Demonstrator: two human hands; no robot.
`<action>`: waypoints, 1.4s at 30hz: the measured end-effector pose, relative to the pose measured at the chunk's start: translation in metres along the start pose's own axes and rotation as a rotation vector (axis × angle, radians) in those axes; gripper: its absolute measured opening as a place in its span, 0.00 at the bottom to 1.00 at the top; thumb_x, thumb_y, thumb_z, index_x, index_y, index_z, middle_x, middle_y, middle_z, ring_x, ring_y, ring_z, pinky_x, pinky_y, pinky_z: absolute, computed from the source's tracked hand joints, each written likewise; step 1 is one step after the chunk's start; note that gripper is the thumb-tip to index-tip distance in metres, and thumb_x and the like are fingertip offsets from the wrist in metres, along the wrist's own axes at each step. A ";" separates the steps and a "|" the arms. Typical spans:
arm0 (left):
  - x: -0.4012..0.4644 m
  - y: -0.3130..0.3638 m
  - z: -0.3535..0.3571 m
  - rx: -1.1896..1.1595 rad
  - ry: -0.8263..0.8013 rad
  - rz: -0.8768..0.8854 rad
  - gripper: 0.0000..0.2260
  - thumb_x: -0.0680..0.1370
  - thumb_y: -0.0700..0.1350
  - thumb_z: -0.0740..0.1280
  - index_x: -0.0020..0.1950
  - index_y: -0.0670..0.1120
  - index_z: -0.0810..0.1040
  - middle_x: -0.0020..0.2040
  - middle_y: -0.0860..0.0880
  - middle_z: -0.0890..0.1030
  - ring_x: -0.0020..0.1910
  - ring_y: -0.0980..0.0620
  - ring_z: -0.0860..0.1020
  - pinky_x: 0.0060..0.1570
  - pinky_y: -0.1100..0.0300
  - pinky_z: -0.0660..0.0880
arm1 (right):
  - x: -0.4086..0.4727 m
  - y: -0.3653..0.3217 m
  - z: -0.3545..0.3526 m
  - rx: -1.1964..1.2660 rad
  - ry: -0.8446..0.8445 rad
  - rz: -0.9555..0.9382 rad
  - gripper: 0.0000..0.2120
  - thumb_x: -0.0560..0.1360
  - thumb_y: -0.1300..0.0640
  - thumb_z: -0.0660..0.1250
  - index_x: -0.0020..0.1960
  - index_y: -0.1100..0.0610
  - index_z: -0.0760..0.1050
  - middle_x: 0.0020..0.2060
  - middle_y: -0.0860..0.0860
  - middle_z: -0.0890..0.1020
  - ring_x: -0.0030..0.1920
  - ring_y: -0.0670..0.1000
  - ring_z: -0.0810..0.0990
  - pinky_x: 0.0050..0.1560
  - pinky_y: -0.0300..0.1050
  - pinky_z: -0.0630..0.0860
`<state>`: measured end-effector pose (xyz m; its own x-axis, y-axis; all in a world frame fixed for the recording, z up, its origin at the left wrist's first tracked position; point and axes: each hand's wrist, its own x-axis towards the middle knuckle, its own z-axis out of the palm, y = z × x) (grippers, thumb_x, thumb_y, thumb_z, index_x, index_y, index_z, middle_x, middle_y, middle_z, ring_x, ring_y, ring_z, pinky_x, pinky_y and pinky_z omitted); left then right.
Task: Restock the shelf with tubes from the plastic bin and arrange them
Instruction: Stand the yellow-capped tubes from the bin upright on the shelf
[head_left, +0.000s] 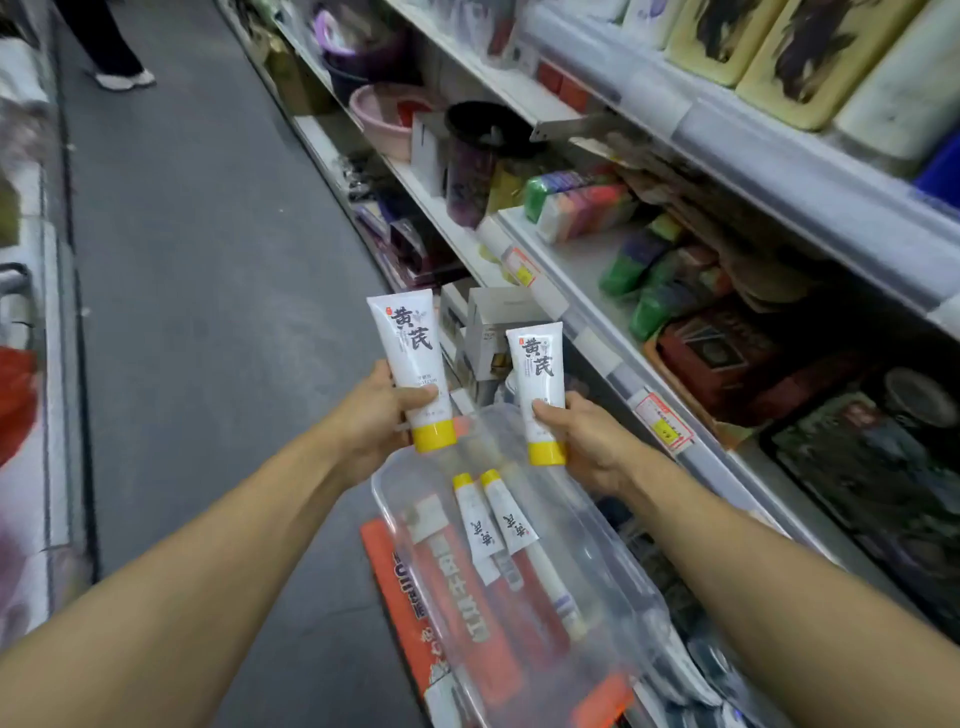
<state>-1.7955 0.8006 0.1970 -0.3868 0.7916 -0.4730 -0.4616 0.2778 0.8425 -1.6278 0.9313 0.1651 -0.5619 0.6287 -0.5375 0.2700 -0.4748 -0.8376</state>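
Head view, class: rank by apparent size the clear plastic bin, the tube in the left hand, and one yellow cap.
1. Clear plastic bin, though nearest the camera.
2. Tube in the left hand.
3. Its yellow cap.

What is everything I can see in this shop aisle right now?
White tubes with yellow caps: two held up cap-down, one per hand; two more lying in the bin.
Clear plastic bin: one, transparent, below the hands.
Orange-red tubes: several, in or under the bin; cannot tell which.
White boxes: a few, behind the held tubes.
Sponge packs: several, multicoloured, middle shelf.
Pink basin: one, farther along the shelf.
Yellow-rimmed trays: several, top shelf.
Price tags: a few, red and yellow, on shelf edges.
Another person's legs: far down the aisle.
Left hand: fingers around one tube.
Right hand: fingers around the other.
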 end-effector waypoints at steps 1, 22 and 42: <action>-0.005 0.006 0.003 0.063 -0.012 0.021 0.20 0.78 0.33 0.61 0.68 0.45 0.65 0.56 0.47 0.77 0.41 0.54 0.79 0.28 0.65 0.78 | -0.009 -0.008 0.000 0.034 0.051 -0.038 0.09 0.79 0.65 0.59 0.58 0.61 0.69 0.46 0.55 0.80 0.40 0.49 0.79 0.40 0.44 0.77; -0.091 0.118 0.141 0.644 -0.355 0.482 0.27 0.73 0.29 0.65 0.68 0.47 0.65 0.58 0.47 0.76 0.57 0.47 0.75 0.58 0.49 0.73 | -0.222 -0.115 -0.061 -0.159 0.663 -0.576 0.28 0.70 0.70 0.70 0.65 0.54 0.66 0.63 0.54 0.76 0.62 0.54 0.75 0.64 0.57 0.72; -0.153 0.083 0.368 0.733 -0.844 0.539 0.25 0.74 0.32 0.66 0.64 0.52 0.64 0.56 0.51 0.74 0.56 0.50 0.74 0.57 0.48 0.74 | -0.389 -0.088 -0.207 -0.092 1.219 -0.529 0.22 0.75 0.68 0.64 0.66 0.59 0.63 0.65 0.54 0.73 0.64 0.56 0.73 0.64 0.57 0.72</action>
<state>-1.4809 0.9027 0.4343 0.3717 0.9262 0.0632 0.2566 -0.1679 0.9518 -1.2710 0.8556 0.4283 0.4268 0.8918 0.1502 0.3163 0.0084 -0.9486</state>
